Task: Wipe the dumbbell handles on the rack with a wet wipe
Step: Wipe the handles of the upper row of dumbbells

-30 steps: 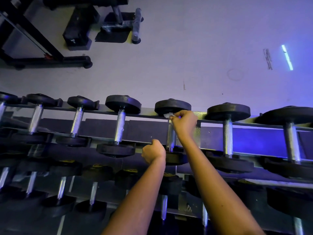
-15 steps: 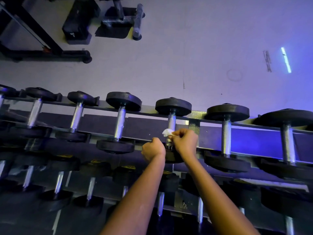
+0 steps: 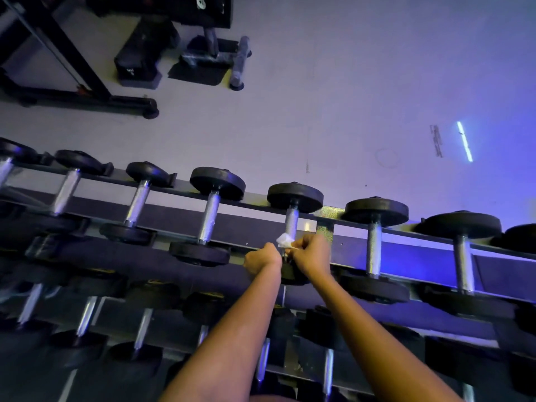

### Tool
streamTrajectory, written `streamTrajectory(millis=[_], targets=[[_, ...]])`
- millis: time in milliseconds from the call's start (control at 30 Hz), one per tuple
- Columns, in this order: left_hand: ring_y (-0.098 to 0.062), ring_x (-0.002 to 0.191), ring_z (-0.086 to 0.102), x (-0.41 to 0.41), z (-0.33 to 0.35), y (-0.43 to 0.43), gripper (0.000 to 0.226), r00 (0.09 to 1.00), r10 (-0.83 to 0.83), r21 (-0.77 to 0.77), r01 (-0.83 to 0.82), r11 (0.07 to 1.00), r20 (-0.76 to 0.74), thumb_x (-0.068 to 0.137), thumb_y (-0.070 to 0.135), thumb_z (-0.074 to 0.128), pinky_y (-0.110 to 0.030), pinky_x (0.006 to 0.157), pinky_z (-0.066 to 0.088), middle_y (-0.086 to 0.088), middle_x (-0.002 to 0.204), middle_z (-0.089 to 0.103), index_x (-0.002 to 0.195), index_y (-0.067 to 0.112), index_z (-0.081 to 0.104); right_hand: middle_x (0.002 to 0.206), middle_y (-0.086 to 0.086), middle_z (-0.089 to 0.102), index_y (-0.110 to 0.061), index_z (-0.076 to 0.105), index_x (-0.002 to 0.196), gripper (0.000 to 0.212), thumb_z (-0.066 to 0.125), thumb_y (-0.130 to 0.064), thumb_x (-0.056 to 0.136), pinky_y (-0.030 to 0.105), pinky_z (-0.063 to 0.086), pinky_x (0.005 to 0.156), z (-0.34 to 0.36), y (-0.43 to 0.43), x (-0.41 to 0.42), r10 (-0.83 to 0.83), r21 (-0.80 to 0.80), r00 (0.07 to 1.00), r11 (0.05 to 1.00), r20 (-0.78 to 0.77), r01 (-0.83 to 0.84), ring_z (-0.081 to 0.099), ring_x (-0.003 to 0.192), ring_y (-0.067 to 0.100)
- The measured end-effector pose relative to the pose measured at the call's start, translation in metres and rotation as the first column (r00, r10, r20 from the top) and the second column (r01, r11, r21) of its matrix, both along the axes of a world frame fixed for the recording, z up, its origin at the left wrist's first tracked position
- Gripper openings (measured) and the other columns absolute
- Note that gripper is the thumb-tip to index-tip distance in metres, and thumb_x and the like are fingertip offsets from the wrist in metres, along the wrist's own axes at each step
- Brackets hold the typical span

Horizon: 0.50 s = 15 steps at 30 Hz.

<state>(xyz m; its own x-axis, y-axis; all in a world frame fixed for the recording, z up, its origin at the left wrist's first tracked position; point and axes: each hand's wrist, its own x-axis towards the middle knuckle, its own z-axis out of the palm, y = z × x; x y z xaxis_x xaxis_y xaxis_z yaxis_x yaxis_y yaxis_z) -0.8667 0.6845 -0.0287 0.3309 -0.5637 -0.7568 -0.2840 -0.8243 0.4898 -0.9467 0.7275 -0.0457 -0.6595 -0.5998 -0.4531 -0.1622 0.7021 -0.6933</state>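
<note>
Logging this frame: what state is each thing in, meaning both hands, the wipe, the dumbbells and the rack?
wet wipe: crumpled, pressed against the handle.
right hand: pinches the wet wipe low on the handle.
left hand: fingers curled beside the near head; what it grips is hidden.
dumbbell handle: racked on the top tier, upper part bare.
neighbouring dumbbell: racked, untouched.
rack: loaded on both visible tiers.

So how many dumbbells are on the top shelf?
7 dumbbells show handles, left to right: first cut by the edge, second, third, fourth, fifth with the wipe against it, sixth, seventh. An eighth's plate peeks in far right; more may be hidden.
</note>
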Motion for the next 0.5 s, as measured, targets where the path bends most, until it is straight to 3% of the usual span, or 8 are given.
streamTrajectory(millis=[133,233,300,400,500], targets=[[-0.036,0.082,0.066,0.004,-0.018,-0.004,0.034,0.998,-0.057,0.04,0.057,0.998,-0.01,0.073,0.03,0.056,-0.045,0.076,0.058,-0.015,0.099,0.069,0.094,0.006,0.067,0.065,0.006,0.066,-0.012,0.065,0.058,0.019,0.08,-0.007,0.068,0.024,0.046,0.056,0.004,0.006,0.005,-0.024,0.021,0.999,0.999,0.028,0.024,0.058,0.063,0.013],[-0.033,0.074,0.065,0.007,-0.024,-0.008,0.028,0.994,-0.031,0.088,0.041,0.995,-0.106,0.071,0.029,0.055,-0.045,0.073,0.059,-0.013,0.091,0.066,0.086,0.006,0.062,0.065,0.003,0.063,-0.016,0.059,0.054,0.028,0.081,-0.007,0.069,0.021,0.043,0.053,0.011,0.004,0.006,-0.013,0.025,0.999,1.0,0.036,0.012,0.057,0.062,0.012],[-0.032,0.073,0.062,0.011,-0.029,-0.016,0.023,0.975,-0.015,0.2,0.06,0.978,-0.222,0.076,0.022,0.051,-0.044,0.069,0.056,-0.013,0.088,0.062,0.087,0.004,0.058,0.068,0.004,0.064,-0.017,0.06,0.055,0.027,0.081,-0.008,0.069,0.022,0.045,0.057,0.012,0.006,0.008,-0.018,0.026,0.999,1.0,0.026,0.017,0.059,0.066,0.013],[-0.035,0.073,0.059,0.024,-0.024,-0.027,0.013,0.94,-0.079,0.35,0.201,0.915,-0.333,0.082,0.011,0.05,-0.054,0.062,0.05,-0.017,0.085,0.059,0.091,0.003,0.055,0.071,0.003,0.065,-0.018,0.06,0.057,0.025,0.079,-0.009,0.072,0.021,0.045,0.061,0.013,0.008,0.009,-0.022,0.047,1.0,0.999,0.018,0.022,0.061,0.073,0.015],[-0.039,0.086,0.065,0.04,-0.018,-0.031,0.015,0.892,-0.089,0.425,0.297,0.855,-0.444,0.083,0.012,0.056,-0.065,0.069,0.052,-0.021,0.094,0.067,0.095,0.004,0.062,0.072,0.003,0.063,-0.018,0.057,0.057,0.029,0.076,-0.007,0.075,0.018,0.043,0.06,0.014,0.007,0.009,-0.007,0.055,1.0,0.998,0.005,0.007,0.06,0.075,0.013]])
